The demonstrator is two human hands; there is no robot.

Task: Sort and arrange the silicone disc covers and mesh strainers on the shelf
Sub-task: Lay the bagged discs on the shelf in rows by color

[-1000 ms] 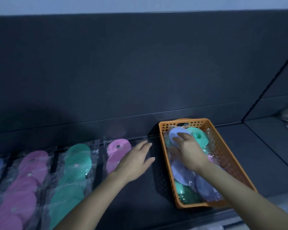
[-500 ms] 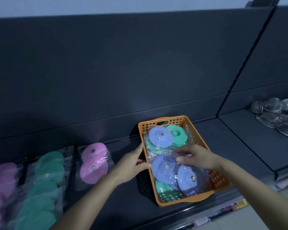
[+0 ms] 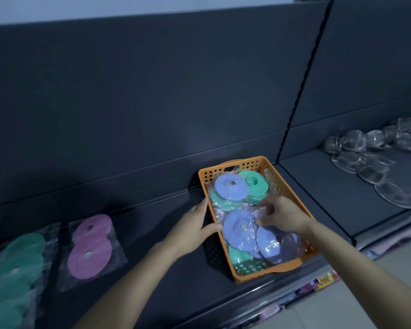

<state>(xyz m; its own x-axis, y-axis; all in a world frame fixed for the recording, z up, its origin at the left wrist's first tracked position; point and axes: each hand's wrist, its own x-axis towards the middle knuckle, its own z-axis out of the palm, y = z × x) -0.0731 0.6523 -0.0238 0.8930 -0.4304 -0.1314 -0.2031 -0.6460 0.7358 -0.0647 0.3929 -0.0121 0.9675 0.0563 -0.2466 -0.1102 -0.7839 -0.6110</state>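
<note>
Silicone disc covers (image 3: 241, 230) in purple and green, each wrapped in clear film (image 3: 259, 211), are piled inside an orange basket (image 3: 247, 162). It stands on the dark shelf (image 3: 140, 222), close to the upright seam between two bays.

The left hand (image 3: 191, 231) is brought in from the lower left, with the forearm stretched on a diagonal. It is set against the basket's left wall. The thumb is hooked over the rim and the fingers are laid along the outside of the perforated wall, so that this grip is closed on the wall. The right hand (image 3: 284, 216) is held palm down over the middle of the basket, its wrist above the right rim. Its fingertips are drawn together, and the crinkled film is pinched between them just above a purple cover.

Which of the overlapping packets that film belongs to cannot be told. The green covers at the basket's near end are largely buried under purple ones.

Pink covers (image 3: 90, 245) are seen bagged on the shelf, well to the left of the basket. A green row (image 3: 17, 264) beyond them is blurred and cut off by the frame edge. Mesh strainers (image 3: 365, 157) in the right bay are seen only as pale domed shapes, cut off at the right edge, and their mesh cannot be made out.
</note>
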